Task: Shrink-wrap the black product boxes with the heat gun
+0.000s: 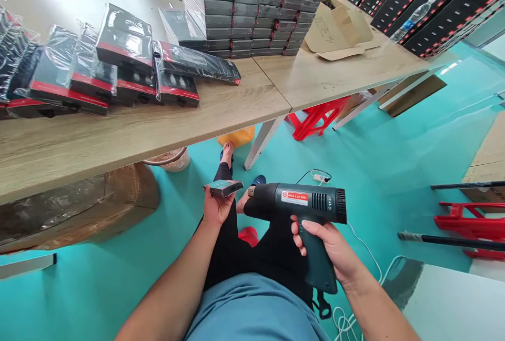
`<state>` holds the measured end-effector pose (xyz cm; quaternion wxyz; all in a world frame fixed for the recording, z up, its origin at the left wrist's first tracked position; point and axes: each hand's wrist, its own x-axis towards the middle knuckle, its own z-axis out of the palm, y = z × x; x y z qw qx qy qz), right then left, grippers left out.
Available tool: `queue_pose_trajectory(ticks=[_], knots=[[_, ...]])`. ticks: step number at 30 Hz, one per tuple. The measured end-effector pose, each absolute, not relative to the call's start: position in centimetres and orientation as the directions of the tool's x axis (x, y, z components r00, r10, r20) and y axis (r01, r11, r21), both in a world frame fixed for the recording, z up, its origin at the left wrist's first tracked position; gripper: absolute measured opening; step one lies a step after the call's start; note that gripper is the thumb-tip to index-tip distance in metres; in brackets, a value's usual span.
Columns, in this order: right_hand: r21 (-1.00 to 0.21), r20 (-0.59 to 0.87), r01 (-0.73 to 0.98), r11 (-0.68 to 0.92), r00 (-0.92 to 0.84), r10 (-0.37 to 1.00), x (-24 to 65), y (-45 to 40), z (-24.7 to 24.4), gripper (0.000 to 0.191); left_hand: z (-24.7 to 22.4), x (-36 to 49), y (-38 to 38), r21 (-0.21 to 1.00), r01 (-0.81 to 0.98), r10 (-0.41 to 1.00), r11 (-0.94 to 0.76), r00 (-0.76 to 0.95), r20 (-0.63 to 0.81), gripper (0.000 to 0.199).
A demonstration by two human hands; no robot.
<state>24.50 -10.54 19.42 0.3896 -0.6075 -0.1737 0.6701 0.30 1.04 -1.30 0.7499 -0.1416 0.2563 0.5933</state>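
Note:
My right hand (321, 241) is wrapped round the handle of a dark green heat gun (315, 201) with a red and white label. Its metal nozzle points left, toward a small flat box (224, 188) with a dark edge and a shiny top. That box rests in my left hand (216, 207), gripped by its near side over my lap. A narrow gap separates nozzle and box. On the table to the upper left lie several black boxes with red bands (126, 38) in loose clear film.
A tall stack of black boxes (256, 9) stands on the wooden table (244, 104). Farther right are flattened cardboard (335, 30) and a plastic bottle (414, 19). Below are a large carton (130, 199), a waste basket (173, 161) and a red stool (315, 120). White cables (347, 322) trail on the floor.

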Motion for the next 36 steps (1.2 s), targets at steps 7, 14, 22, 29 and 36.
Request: queue_pose_trajectory(ticks=[7, 14, 22, 29, 36], knots=[[-0.691, -0.659, -0.424, -0.586, 0.035, 0.751, 24.6, -10.3, 18.6, 0.031, -0.7, 0.0, 0.9, 0.087, -0.958, 0.813, 0.275, 0.183, -0.552, 0.036], [-0.68, -0.68, -0.401, -0.614, 0.029, 0.733, 26.2, -10.9, 19.1, 0.033, 0.3, -0.2, 0.9, 0.17, -0.928, 0.789, 0.332, 0.175, -0.588, 0.044], [-0.679, -0.705, -0.283, -0.677, -0.004, 0.709, 26.8, -12.4, 19.6, 0.041, 0.9, 0.3, 0.7, 0.255, -0.913, 0.751, 0.318, 0.079, -0.655, 0.022], [-0.715, -0.691, -0.129, -0.687, -0.014, 0.722, 26.8, -12.5, 19.7, 0.045, 0.7, 0.4, 0.7, 0.3, -0.888, 0.76, 0.347, 0.079, -0.645, 0.012], [-0.708, -0.698, -0.077, -0.702, -0.068, 0.712, 26.7, -13.2, 19.5, 0.043, -0.6, 0.4, 0.6, 0.36, -0.859, 0.802, 0.365, 0.094, -0.59, 0.018]])
